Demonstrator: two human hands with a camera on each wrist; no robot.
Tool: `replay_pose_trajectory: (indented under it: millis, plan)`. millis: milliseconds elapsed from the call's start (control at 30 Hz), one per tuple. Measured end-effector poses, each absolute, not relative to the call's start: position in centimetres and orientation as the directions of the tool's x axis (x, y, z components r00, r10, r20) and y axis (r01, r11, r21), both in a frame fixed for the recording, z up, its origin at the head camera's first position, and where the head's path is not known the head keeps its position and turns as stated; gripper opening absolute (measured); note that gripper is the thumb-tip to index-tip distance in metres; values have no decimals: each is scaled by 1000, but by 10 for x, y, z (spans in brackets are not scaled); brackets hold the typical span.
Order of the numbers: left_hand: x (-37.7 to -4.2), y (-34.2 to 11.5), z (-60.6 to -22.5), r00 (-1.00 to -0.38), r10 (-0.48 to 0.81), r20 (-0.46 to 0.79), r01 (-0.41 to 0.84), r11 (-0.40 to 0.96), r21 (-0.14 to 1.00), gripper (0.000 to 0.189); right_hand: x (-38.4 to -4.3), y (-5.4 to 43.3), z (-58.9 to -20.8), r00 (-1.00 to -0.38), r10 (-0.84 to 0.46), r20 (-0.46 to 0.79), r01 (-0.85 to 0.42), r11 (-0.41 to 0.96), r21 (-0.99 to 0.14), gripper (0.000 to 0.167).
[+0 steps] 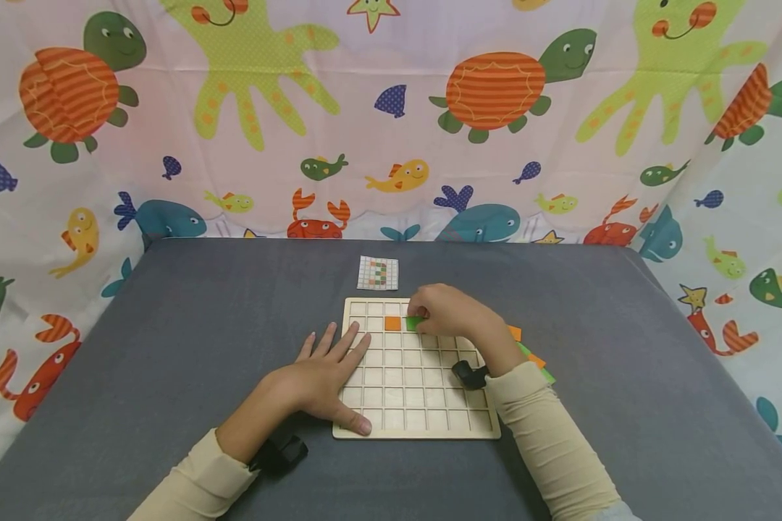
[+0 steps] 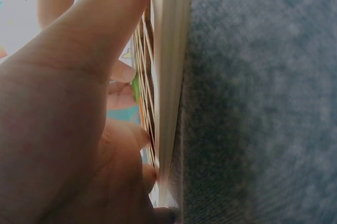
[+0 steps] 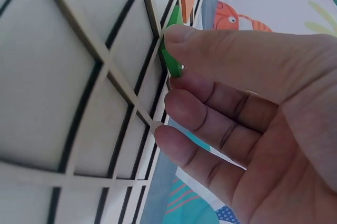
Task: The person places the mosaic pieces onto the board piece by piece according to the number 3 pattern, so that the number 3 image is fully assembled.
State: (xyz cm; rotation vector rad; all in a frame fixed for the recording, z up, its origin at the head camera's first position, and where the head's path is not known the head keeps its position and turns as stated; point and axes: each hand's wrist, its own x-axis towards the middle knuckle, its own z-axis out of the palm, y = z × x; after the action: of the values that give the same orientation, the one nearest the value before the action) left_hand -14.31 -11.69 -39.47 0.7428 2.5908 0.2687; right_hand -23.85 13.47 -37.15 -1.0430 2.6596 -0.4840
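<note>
A pale wooden grid board lies flat on the grey table, its squares divided by raised strips. One orange square tile sits in a cell of the second row from the far edge. Just right of it, my right hand pinches a green square tile at the grid. In the right wrist view, the thumb presses on the green tile, which tilts against the strips. My left hand rests with fingers spread over the board's left edge, its thumb near the front edge.
Beyond the board lies a small printed card with a coloured grid pattern. Several orange and green tiles lie right of the board, partly hidden by the right forearm. A patterned curtain rises behind the table.
</note>
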Motion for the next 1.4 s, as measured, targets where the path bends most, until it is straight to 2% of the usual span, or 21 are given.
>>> replay_pose_trajectory:
  millis: [567,967,1067,1300,1400]
  plan:
    - [-143,-117,-395,-763,542,-352,461,838,290,133,-238,128,-374,-726,-682,-88,-613,700,-366,12]
    - [-143,-117,-396,-763,546,-347,468,836,287,133,-231,126,-375,-770,-634,-73,-568,732,-377,16]
    - [-143,-116,-395,-762,544,-352,466,837,286,134,-224,125,-378,-792,-608,-50,-561,758,-334,19]
    - [-143,-116,-395,-763,535,-361,458,843,281,135,-198,116,-380,-816,-577,-38,-570,813,-116,9]
    - [-142,-116,-394,-762,538,-359,461,841,283,135,-189,116,-378,-816,-575,-56,-570,817,-84,13]
